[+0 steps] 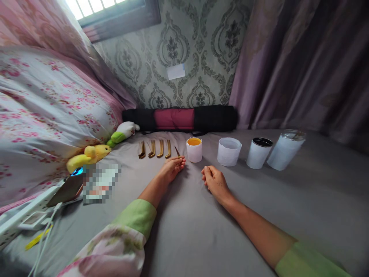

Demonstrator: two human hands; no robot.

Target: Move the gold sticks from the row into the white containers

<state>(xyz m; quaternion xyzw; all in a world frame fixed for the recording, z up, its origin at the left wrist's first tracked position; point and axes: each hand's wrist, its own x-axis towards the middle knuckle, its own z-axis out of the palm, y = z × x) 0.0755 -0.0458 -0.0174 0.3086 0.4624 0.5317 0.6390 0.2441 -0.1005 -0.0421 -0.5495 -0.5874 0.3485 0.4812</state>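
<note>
My left hand (pixel 173 168) is closed, its fingertips pinching a thin gold-brown pointed piece (pixel 177 151) that sticks up from them. Several bent gold-coloured pieces lie in a row of small bundles to its left, the nearest bundle (pixel 168 149) just beyond my wrist. Right of my left fingers stands a white-wrapped round container (pixel 194 153) with an orange-yellow inside. My right hand (pixel 215 183) is curled shut over the grey sheet, nearest to a wider white tub (pixel 229 154). Whatever its fingers may hold is hidden.
Two taller white-wrapped containers, a dark-rimmed one (pixel 259 154) and a leaning one (pixel 285 152), stand at right. A black and maroon roll (pixel 178 118) lies along the wall. Plush toys (pixel 89 157), a phone (pixel 67 188) and a power strip (pixel 17 219) with cables are at left.
</note>
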